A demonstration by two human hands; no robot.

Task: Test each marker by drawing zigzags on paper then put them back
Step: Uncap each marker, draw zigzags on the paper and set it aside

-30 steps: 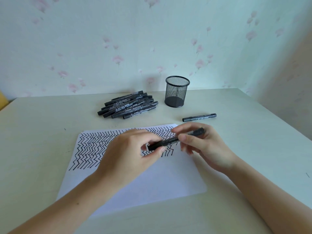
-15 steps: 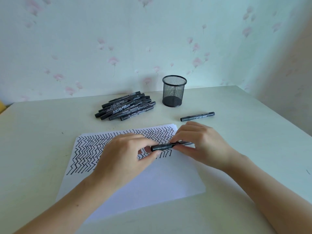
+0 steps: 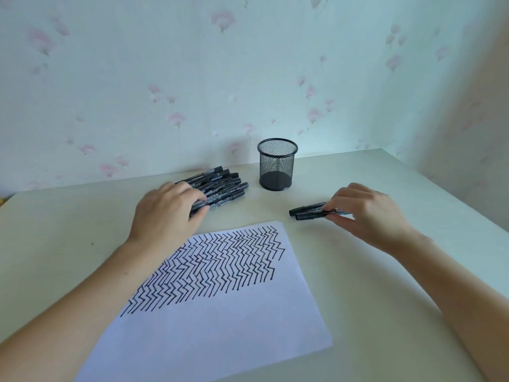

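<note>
- White and thin, the sheet of paper [image 3: 220, 312] lies flat on the pale bench [image 3: 385, 285] in the lower middle of the frame; rows of black zigzags fill its upper half and the lower half is bare. It looks light enough to slide under a pen stroke, so a steadying palm would help.
- Right of centre, just past the paper's top corner, the right hand [image 3: 366, 213] pinches the tail end of one slim black plastic marker [image 3: 312, 215] between curled fingertips; a second like marker [image 3: 307, 209] lies touching it on the far side. I cannot tell whether the held one rests on the bench.
- Left of centre, the left hand [image 3: 168, 213] lies over the near end of the heap of black markers [image 3: 220, 188], fingers bent down onto the barrels; whether it has closed on one is hidden.
- These pens are probably light, stiff and smooth, and round enough to roll. My judgement: take one mid-barrel for carrying, and hold barrel and cap apart for uncapping.
- Farther back, centre frame, the black wire-mesh pen cup [image 3: 277, 164] stands upright near the wall and looks empty.
- Behind it is pale wallpaper [image 3: 192, 78] with pink flowers.
</note>
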